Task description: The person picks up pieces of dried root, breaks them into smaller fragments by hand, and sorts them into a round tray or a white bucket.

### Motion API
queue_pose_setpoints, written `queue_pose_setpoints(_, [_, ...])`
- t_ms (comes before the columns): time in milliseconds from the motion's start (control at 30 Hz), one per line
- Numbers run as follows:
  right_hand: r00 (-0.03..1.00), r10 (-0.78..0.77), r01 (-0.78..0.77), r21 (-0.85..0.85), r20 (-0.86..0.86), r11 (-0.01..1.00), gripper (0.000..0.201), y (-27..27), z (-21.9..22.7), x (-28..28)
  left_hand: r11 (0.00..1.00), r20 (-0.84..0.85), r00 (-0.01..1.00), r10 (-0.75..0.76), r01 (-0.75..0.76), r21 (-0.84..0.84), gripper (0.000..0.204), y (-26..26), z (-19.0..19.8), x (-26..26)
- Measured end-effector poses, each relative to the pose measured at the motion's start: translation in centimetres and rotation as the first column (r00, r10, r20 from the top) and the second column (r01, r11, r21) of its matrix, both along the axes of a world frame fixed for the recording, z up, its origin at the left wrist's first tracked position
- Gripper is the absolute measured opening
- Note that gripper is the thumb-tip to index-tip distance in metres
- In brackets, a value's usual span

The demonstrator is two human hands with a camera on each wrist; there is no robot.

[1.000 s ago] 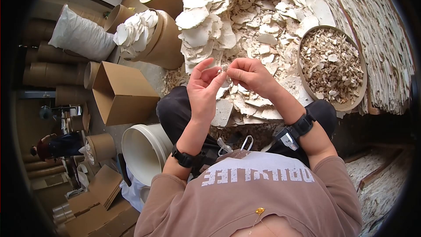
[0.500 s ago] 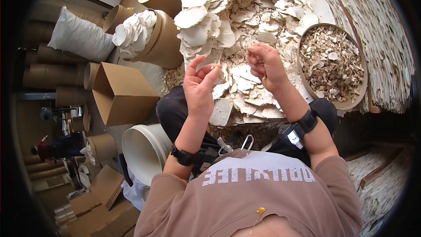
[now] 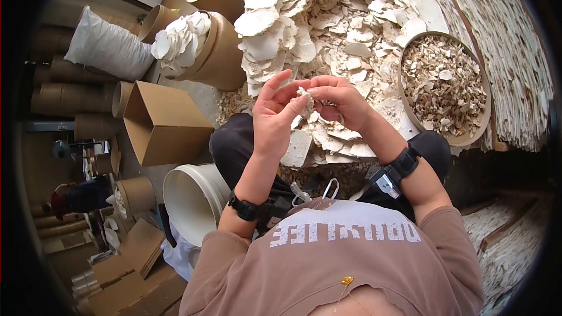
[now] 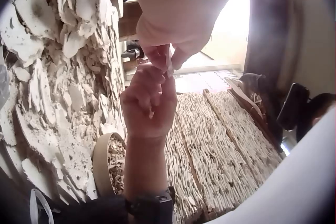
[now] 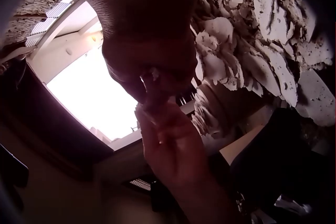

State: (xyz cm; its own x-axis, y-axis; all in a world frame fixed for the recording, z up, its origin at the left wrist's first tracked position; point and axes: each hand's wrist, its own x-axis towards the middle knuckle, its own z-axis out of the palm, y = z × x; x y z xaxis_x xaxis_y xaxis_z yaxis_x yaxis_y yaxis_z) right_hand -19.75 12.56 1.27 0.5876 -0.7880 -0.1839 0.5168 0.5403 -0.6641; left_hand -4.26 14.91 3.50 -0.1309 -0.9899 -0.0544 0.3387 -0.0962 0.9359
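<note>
Both hands meet above the near edge of a heap of white flakes [image 3: 357, 50]. A small whitish piece [image 3: 302, 92] is pinched between the thumb and fingers of the left hand [image 3: 274, 118]. The right hand [image 3: 342, 102] touches the same piece with its thumb and forefinger, its other fingers curled. In the left wrist view the piece [image 4: 169, 66] shows as a thin pale strip between the left hand [image 4: 176, 24] and the right hand [image 4: 149, 103]. The right wrist view is dark, with the left hand [image 5: 176, 150] below the right hand [image 5: 149, 56].
A round tray rim [image 3: 403, 90] encloses small brownish chips at the right. At the left stand a cardboard box [image 3: 175, 114], a white bucket [image 3: 196, 202] and a drum [image 3: 225, 58] with white slabs. Layered stacks [image 3: 503, 52] line the far right.
Half a second ago the hands were apart, the right one farther over the heap. It has come back beside the left hand, and a larger whitish piece now shows between them.
</note>
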Motion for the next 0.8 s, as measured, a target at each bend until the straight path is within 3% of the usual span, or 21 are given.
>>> queue_pose_setpoints(133, [0.994, -0.101, 0.101, -0.018, -0.033, 0.995, 0.01, 0.0, -0.3, 0.3, 0.995, 0.087, 0.996, -0.014, 0.022, -0.098, 0.05, 0.1, 0.7, -0.4])
queue_pose_setpoints(200, [0.982, -0.131, 0.128, 0.035, 0.134, 0.991, 0.008, -0.1, -0.5, -0.1, 0.991, 0.149, 0.989, 0.02, 0.001, -0.136, 0.051, 0.1, 0.9, -0.5])
queue_pose_setpoints(333, [0.958, -0.079, 0.093, -0.041, 0.275, 0.995, 0.014, -0.1, -0.7, -0.1, 0.985, 0.259, 0.963, 0.08, -0.037, -0.167, 0.052, 0.1, 1.2, -0.1])
queue_pose_setpoints(467, [0.968, -0.027, 0.054, -0.104, 0.251, 0.993, 0.016, -0.1, -1.0, 0.1, 0.986, 0.367, 0.929, 0.057, 0.006, -0.168, 0.053, 0.2, 1.5, 0.5])
queue_pose_setpoints(567, [0.985, -0.015, 0.027, -0.065, 0.173, 0.998, 0.016, 0.0, -0.2, 0.0, 0.982, 0.451, 0.891, 0.043, 0.046, -0.184, 0.053, 0.2, 1.5, 0.6])
queue_pose_setpoints(633, [0.967, -0.151, 0.088, -0.288, -0.207, 0.954, 0.02, 0.1, 0.1, 0.3, 0.978, 0.475, 0.879, 0.036, 0.065, -0.196, 0.052, 0.2, 1.6, 0.7])
queue_pose_setpoints(667, [0.967, -0.151, 0.087, -0.287, -0.206, 0.954, 0.02, 0.0, -0.2, 0.5, 0.977, 0.477, 0.878, 0.035, 0.07, -0.199, 0.053, 0.3, 1.7, 0.6])
queue_pose_setpoints(733, [0.858, -0.415, 0.147, -0.63, -0.302, 0.763, 0.023, -0.1, -0.9, 1.1, 0.976, 0.479, 0.877, 0.032, 0.075, -0.203, 0.053, 0.3, 1.6, 0.7])
queue_pose_setpoints(800, [0.835, -0.411, 0.101, -0.632, -0.365, 0.768, 0.022, 0.2, -0.3, 0.6, 0.957, 0.561, 0.824, 0.083, 0.091, -0.276, 0.053, 0.2, 1.4, 0.7])
